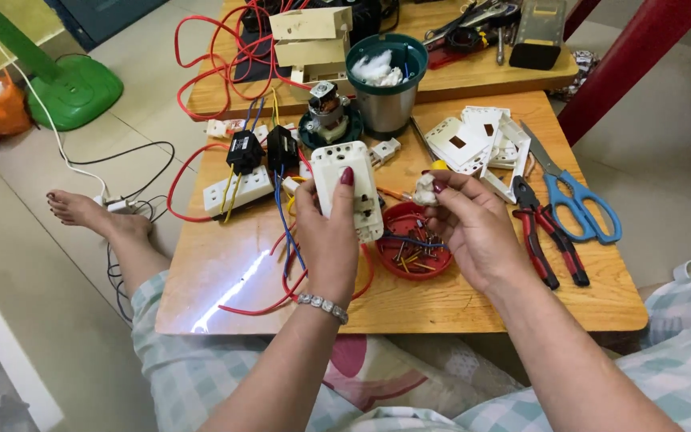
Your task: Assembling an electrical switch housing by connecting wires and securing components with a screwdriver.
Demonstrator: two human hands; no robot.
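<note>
Left hand [325,232]: closed around a white socket plate [347,188], held upright above the table, thumb across its face and fingers behind it.
Right hand [469,228]: fingers pinched shut on a small white wad [425,190], raised just right of the plate; a yellow-handled tool [438,166] shows just above the fingertips, but whether the hand has hold of it I cannot tell.
Socket plate: between the two hands, nearer the left, its lower edge over the red dish.
Red dish [409,244]: on the table directly under and between the hands, holding small screws and wire bits.
Table [473,300]: low, wooden, carrying everything around the hands.
Pliers [541,232]: red and black handles, lying just right of the right hand.
Scissors [573,196]: blue handles, further right, beside the pliers.
White plates [477,144]: a loose heap beyond the right hand.
Metal cup [385,80]: green rim, white stuffing inside, standing beyond both hands.
Small motor [329,108]: on a green base, just left of the cup.
Outlet strip [237,190]: white, left of the left hand, with two black blocks [264,150] behind it.
Red wire [261,300]: looping under the left wrist and off to the left.
Bracelet [323,306]: on the left wrist.
Bare foot [89,212]: on the floor, well left of the hands.
</note>
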